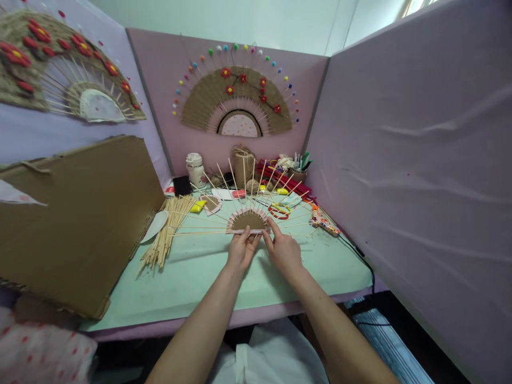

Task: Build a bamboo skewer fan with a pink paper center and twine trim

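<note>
The light is soft and rather even, with a bright opening (pixel 418 6) at upper right. Faint shadows fall on the bench (pixel 172 290); the wide view is stretched and softer toward the edges.

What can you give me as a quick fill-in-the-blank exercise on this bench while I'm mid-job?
1. The left hand holds the cardboard half-disc by its ____ edge, not its curved one.
2. The pile of loose sticks lies to the ____ of the half-disc, as the wearer sees it.
3. The flowers on the fan at the back panel are ____ with yellow centres.

Missing words: straight; left; red.
</note>
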Action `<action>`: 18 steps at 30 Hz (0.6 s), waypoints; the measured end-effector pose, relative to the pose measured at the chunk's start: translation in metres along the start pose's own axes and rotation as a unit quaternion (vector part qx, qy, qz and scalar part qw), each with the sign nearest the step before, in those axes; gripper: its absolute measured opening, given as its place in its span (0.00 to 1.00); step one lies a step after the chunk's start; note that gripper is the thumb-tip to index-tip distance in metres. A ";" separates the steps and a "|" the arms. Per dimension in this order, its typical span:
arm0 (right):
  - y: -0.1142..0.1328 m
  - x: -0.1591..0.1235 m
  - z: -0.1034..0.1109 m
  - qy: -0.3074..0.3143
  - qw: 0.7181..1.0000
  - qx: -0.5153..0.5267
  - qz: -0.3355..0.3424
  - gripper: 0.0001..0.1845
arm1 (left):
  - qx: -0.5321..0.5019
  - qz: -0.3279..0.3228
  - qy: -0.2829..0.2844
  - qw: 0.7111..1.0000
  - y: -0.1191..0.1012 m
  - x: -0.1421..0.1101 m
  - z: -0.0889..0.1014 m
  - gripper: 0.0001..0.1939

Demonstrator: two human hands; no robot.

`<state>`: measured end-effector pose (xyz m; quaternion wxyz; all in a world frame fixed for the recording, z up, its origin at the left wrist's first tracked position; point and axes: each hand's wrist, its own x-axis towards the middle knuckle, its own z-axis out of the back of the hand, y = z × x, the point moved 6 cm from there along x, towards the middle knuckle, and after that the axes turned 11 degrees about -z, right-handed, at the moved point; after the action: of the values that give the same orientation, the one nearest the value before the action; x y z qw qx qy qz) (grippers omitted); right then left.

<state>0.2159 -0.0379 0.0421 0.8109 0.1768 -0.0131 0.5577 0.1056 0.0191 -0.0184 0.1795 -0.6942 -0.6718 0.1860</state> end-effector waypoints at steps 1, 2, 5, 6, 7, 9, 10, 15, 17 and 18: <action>0.000 0.000 0.000 0.004 1.000 -0.005 -0.002 0.33 | 0.000 0.000 0.001 1.000 0.000 0.000 0.000 0.10; 0.000 0.000 0.000 0.007 1.000 -0.007 -0.004 0.34 | 0.000 -0.001 0.002 1.000 0.000 0.000 0.000 0.10; 0.000 0.000 0.001 0.009 1.000 -0.002 -0.003 0.35 | 0.002 -0.002 0.005 1.000 -0.001 -0.001 -0.001 0.12; 0.001 0.000 0.002 0.007 1.000 0.000 0.000 0.35 | 0.002 -0.002 0.006 1.000 -0.001 -0.001 -0.001 0.13; 0.002 0.001 0.004 0.004 1.000 0.000 0.004 0.34 | 0.002 -0.002 0.008 1.000 -0.001 -0.001 -0.002 0.14; 0.004 0.002 0.006 0.000 1.000 -0.006 0.011 0.34 | 0.003 -0.002 0.009 1.000 -0.001 -0.001 -0.002 0.14; 0.005 0.003 0.007 0.000 1.000 -0.011 0.012 0.34 | 0.003 -0.002 0.009 1.000 -0.001 -0.001 -0.003 0.14; 0.006 0.004 0.010 0.016 0.999 -0.034 0.002 0.33 | 0.002 -0.002 0.010 1.000 -0.001 -0.001 -0.004 0.13; 0.006 0.004 0.010 0.015 0.999 -0.038 0.002 0.34 | 0.002 -0.002 0.010 1.000 -0.001 -0.001 -0.003 0.14; 0.007 0.004 0.011 0.014 0.999 -0.039 0.005 0.34 | 0.002 -0.003 0.010 1.000 0.000 -0.001 -0.003 0.15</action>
<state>0.2130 -0.0357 0.0548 0.8144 0.1378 -0.0244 0.5632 0.1066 0.0181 -0.0160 0.1882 -0.6939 -0.6714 0.1799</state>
